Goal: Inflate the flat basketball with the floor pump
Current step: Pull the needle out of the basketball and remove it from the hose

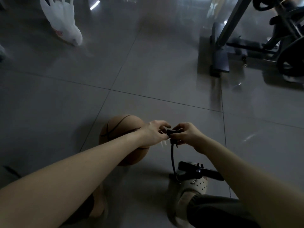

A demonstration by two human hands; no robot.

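A brown basketball [120, 129] lies on the grey tiled floor, partly hidden under my left forearm. My left hand [155, 131] and my right hand [187, 134] meet just right of the ball, both pinching the black nozzle head [171, 132] at the end of the pump hose [172, 155]. The hose drops down to the black floor pump [197, 171], which stands by my right foot. A small pale piece shows under my left hand; I cannot tell what it is.
My right foot in a beige clog [195, 186] rests at the pump's base. A white rabbit-shaped object [64, 25] sits at the far left. Dark exercise equipment [246, 46] with a wheel stands at the far right. Grey tiles lie between.
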